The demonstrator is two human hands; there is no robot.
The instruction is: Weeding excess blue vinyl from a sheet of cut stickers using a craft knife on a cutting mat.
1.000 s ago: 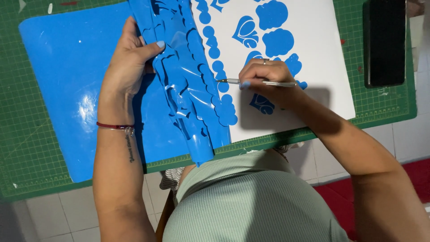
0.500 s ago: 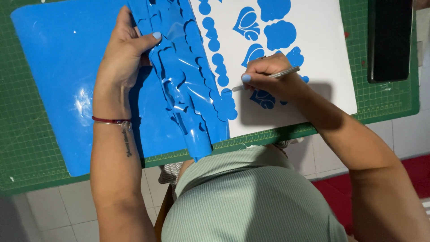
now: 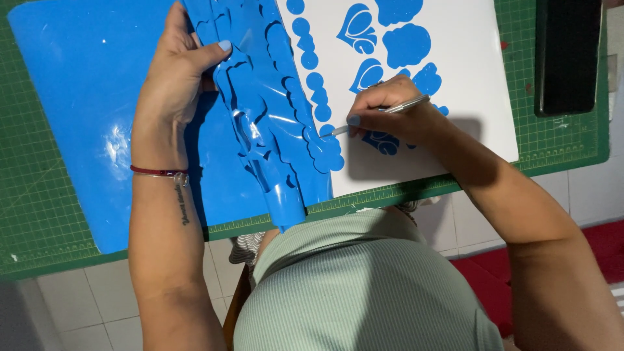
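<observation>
Head camera, steeply downward, close

The blue vinyl sheet [image 3: 84, 97] looks like thin plastic film, smooth and highly glossy, throwing white glare spots. The peeled vinyl strip [image 3: 273, 130], crumpled in the left hand [image 3: 172, 78], has the same wet-looking shine along its folds. The white backing paper [image 3: 468, 97] is smooth with a faint satin finish, and the blue cut shapes [image 3: 406, 44] on it look flatter and less shiny. The weeding tool [image 3: 390, 109] in the right hand [image 3: 390, 114] is slim, bright metal. The green cutting mat [image 3: 39, 208] is matt, rubbery plastic. The ribbed shirt [image 3: 364, 292] is soft knitted cloth.
</observation>
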